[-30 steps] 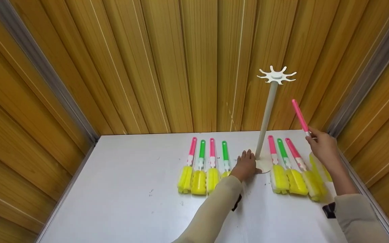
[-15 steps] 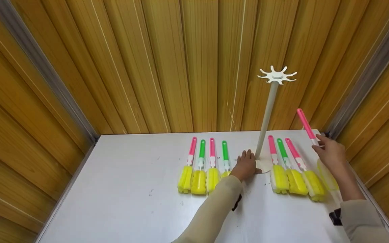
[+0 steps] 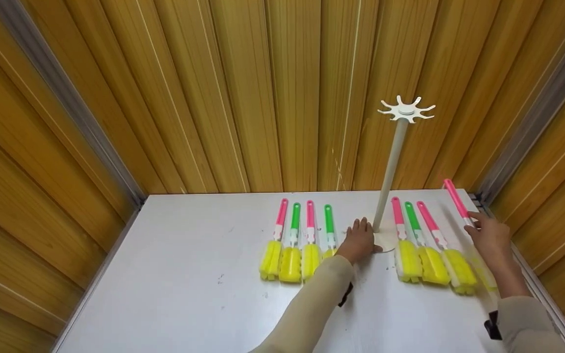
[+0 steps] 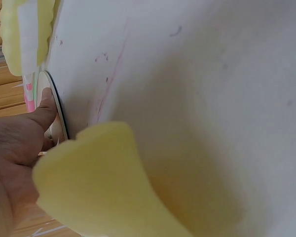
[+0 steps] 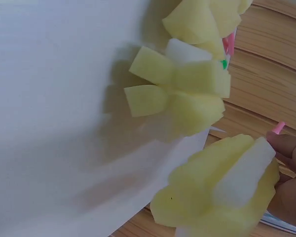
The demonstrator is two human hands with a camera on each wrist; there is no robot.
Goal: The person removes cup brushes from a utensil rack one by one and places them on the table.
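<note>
My right hand (image 3: 491,240) pinches a pink-handled sponge brush (image 3: 455,198) at the white neck. In the head view the hand partly hides its yellow sponge head; the right wrist view shows that yellow and white sponge head (image 5: 202,187) hanging off the table surface. My left hand (image 3: 357,243) rests with extended fingers on the round base (image 3: 387,242) of a white stand (image 3: 391,171). The left wrist view shows the thumb lying on the base's edge. Around the stand's top is a ring of curved hooks (image 3: 406,112), with nothing hanging on them.
Several sponge brushes with pink or green handles lie in a row (image 3: 290,264) left of the stand, the last partly behind my left arm. Three more brushes (image 3: 408,262) lie to its right. The white table (image 3: 189,274) meets wood-look panel walls (image 3: 243,98).
My right hand has moved right and down with the pink-handled brush, lowering it beside the right-hand brushes. The left hand stays on the stand's base.
</note>
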